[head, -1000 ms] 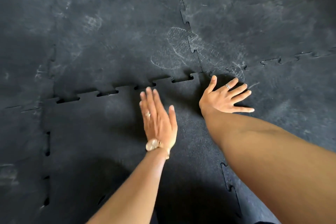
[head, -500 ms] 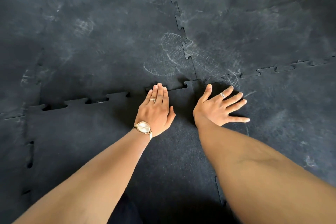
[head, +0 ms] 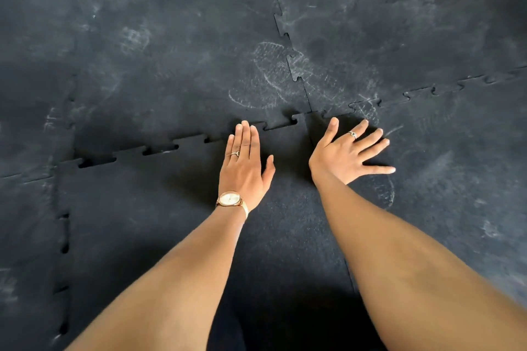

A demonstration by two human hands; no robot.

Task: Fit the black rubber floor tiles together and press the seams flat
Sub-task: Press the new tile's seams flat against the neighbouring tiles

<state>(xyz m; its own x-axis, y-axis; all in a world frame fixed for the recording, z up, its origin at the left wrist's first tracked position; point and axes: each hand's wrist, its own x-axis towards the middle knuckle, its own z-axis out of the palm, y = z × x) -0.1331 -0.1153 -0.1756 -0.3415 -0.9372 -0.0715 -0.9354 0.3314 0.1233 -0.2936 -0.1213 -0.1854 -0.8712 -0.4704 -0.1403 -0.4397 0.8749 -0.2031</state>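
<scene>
Hands lay flat and empty on the near tile (head: 171,222) at frame centre: left hand (head: 243,168), right hand (head: 346,155). Seam gaps (head: 159,149) left of centre seemingly stayed unseated; pressing only there risked tabs popping up elsewhere.

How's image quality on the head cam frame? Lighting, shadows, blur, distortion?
Head view: dim, low contrast on the black tiles; soft shadows beside the left hand and right hand; seam gaps read as darker slots. Hands sharp, the near forearms slightly soft. Wide-angle bowing toward the edges. No glare; pale scuff marks stay legible.
</scene>
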